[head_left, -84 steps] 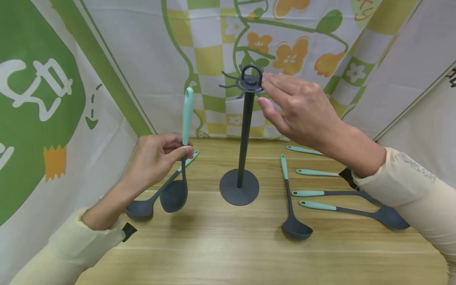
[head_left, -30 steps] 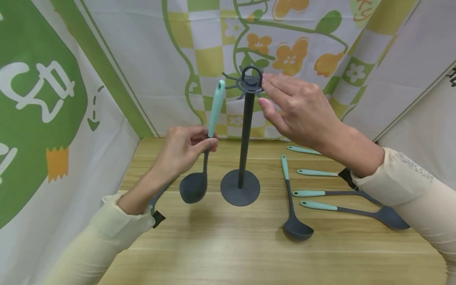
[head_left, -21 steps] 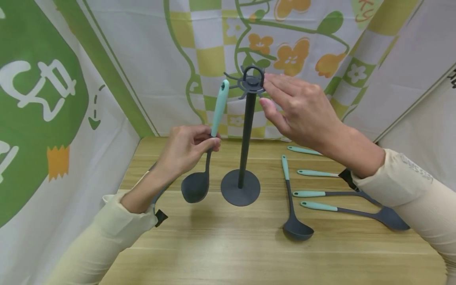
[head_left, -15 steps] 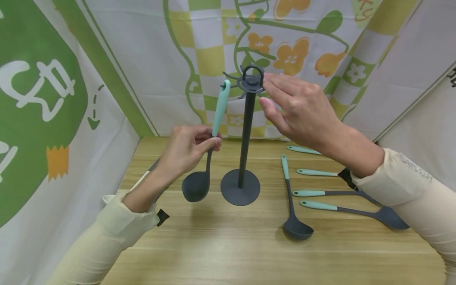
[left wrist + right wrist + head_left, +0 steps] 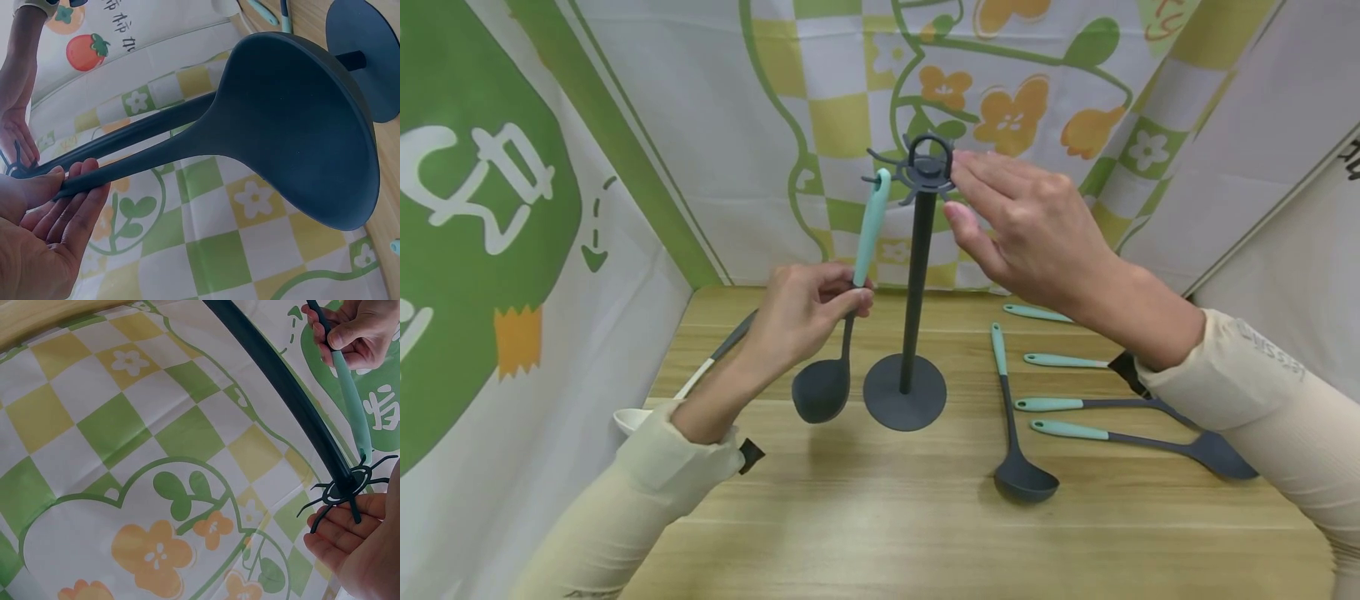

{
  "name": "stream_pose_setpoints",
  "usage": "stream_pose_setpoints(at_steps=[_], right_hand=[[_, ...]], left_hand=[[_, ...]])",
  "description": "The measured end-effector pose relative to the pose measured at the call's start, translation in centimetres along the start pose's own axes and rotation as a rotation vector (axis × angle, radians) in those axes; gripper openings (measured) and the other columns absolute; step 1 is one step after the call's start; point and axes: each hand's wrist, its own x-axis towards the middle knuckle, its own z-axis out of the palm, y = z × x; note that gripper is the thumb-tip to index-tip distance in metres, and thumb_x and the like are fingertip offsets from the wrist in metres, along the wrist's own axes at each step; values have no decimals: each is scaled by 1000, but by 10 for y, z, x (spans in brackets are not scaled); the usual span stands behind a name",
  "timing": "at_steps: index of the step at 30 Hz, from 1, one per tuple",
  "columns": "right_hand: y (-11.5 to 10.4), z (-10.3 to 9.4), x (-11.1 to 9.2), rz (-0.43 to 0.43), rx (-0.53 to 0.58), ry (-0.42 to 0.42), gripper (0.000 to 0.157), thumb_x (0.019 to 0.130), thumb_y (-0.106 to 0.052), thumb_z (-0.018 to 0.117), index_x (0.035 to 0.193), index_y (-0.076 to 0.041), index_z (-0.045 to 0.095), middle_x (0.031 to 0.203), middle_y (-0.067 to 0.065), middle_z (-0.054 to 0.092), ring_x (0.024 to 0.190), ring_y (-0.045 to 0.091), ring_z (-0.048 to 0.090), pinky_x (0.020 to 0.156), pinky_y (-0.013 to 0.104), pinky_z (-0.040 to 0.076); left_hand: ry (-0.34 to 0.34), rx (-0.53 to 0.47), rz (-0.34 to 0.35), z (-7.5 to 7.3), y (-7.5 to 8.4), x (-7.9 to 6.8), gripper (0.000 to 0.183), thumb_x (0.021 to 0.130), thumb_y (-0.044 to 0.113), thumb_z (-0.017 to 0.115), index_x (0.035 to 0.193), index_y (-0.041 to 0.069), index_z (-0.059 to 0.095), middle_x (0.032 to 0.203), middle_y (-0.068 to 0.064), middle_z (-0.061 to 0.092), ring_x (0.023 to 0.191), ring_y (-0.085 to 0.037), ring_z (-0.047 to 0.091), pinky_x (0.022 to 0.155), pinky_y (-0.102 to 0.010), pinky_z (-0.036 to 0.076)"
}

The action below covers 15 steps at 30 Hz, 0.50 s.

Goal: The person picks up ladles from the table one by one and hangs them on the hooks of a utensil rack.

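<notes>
My left hand [image 5: 808,312] pinches a ladle [image 5: 822,392] where its mint handle meets the dark grey neck. The ladle hangs nearly upright, bowl down, above the table. The hole at its handle's top sits over a left hook of a dark grey utensil stand [image 5: 913,300]; the right wrist view shows the handle end [image 5: 364,453] at the hook ring [image 5: 342,489]. My right hand [image 5: 1022,217] has its fingers nearly straight against the stand's top on the right, hiding some hooks. In the left wrist view the ladle's deep bowl [image 5: 306,125] covers part of the pole.
Right of the stand lie another ladle [image 5: 1026,482], a turner [image 5: 1221,454] and several mint-handled utensils, some partly under my right forearm. At left, a utensil with a white bowl [image 5: 631,419] and dark handle is partly behind my left forearm. A patterned cloth [image 5: 842,133] hangs behind.
My left hand has carried the ladle rightward to the stand, and its handle hole has come over a hook. The right hand has stayed at the stand's top.
</notes>
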Motion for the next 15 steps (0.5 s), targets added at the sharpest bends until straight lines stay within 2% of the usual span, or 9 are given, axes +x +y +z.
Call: stream_pose_setpoints(at_steps=[15], right_hand=[[-1, 1, 0, -1, -3, 12, 54, 109, -29, 42, 126, 15, 68, 132, 32, 67, 122, 47, 68, 105, 59, 54]], left_hand=[[18, -53, 17, 13, -3, 8, 9, 96, 0, 76, 103, -4, 78, 93, -13, 81, 84, -25, 80, 82, -40, 66]])
